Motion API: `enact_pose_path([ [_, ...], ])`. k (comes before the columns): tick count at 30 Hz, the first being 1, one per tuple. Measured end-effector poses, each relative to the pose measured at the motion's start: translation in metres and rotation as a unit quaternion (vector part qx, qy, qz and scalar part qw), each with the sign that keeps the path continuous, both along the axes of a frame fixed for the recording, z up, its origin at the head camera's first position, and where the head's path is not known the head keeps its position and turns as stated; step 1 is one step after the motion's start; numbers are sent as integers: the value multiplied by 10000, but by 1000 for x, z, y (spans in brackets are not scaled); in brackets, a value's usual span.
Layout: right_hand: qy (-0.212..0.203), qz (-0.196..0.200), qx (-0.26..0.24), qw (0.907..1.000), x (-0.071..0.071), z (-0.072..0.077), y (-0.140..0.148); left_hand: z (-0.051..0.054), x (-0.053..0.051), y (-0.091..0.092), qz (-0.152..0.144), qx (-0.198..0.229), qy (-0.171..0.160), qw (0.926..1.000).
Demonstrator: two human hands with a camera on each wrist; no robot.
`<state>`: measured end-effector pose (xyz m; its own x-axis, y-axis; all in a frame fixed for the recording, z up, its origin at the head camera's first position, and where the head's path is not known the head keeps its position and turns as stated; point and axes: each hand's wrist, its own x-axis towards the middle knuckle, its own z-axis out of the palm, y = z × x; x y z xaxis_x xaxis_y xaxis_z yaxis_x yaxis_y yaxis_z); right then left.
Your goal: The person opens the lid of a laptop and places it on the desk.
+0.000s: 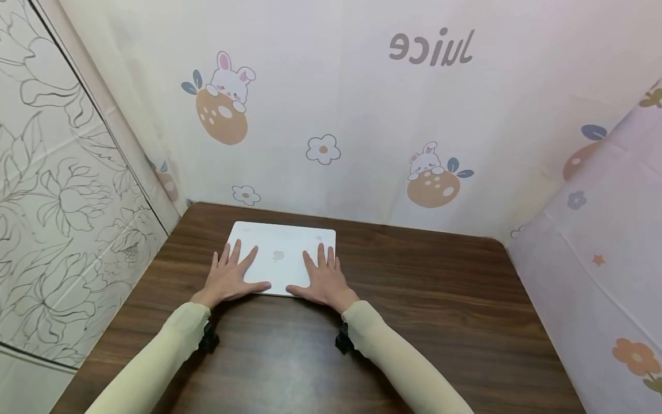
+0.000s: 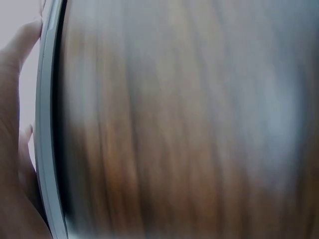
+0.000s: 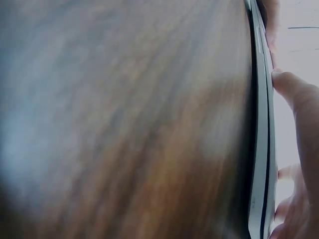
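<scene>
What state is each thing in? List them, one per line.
Laptop: closed, lying flat on the table, logo side up
Left hand: fingers spread, resting on the laptop
Right hand: fingers spread, resting on the laptop
Sleeves: down to the wrists
Cloth: hanging, lettering mirrored

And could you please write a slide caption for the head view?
Left hand and right hand, fingers spread, rest on a closed laptop on a dark brown table.
</scene>
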<state>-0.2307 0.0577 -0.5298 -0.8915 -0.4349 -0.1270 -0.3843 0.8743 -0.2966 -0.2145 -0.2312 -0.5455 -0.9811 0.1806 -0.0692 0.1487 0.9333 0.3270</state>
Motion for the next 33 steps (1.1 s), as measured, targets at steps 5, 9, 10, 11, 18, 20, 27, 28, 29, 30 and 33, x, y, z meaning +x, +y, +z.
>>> enact_pose_path([
  [5, 95, 7, 21, 10000, 0, 0, 6, 0, -1, 5, 43, 149, 30, 9999],
  [9, 146, 12, -75, 9999, 2, -2, 12, 0, -1, 10, 24, 116, 61, 9999],
  [10, 135, 23, -79, 9999, 2, -3, 14, -1, 0, 11, 23, 84, 63, 9999],
  [11, 131, 35, -95, 9999, 3, -4, 15, -1, 1, 12, 25, 65, 81, 9999],
  [18, 119, 40, -127, 9998, 8, -6, 23, -3, 7, 22, -47, 51, 248, 9997],
  [20, 114, 52, -187, 9997, 8, -3, 24, -5, 7, 24, -74, 41, 242, 9997],
  [27, 3, 52, -191, 9998, 9, -1, 24, -3, 9, 26, -153, 198, 155, 9996],
  [28, -8, 33, -184, 9998, 9, -1, 24, -2, 8, 25, -184, 211, 135, 9995],
  [29, -21, 17, -174, 9998, 8, -1, 25, 0, 8, 24, -200, 199, 113, 9995],
  [30, -35, 9, -172, 9998, 8, -1, 25, 0, 8, 23, -214, 164, 99, 9996],
  [33, -62, -2, -187, 9998, 8, -1, 25, 2, 7, 17, -224, 112, 109, 9996],
])
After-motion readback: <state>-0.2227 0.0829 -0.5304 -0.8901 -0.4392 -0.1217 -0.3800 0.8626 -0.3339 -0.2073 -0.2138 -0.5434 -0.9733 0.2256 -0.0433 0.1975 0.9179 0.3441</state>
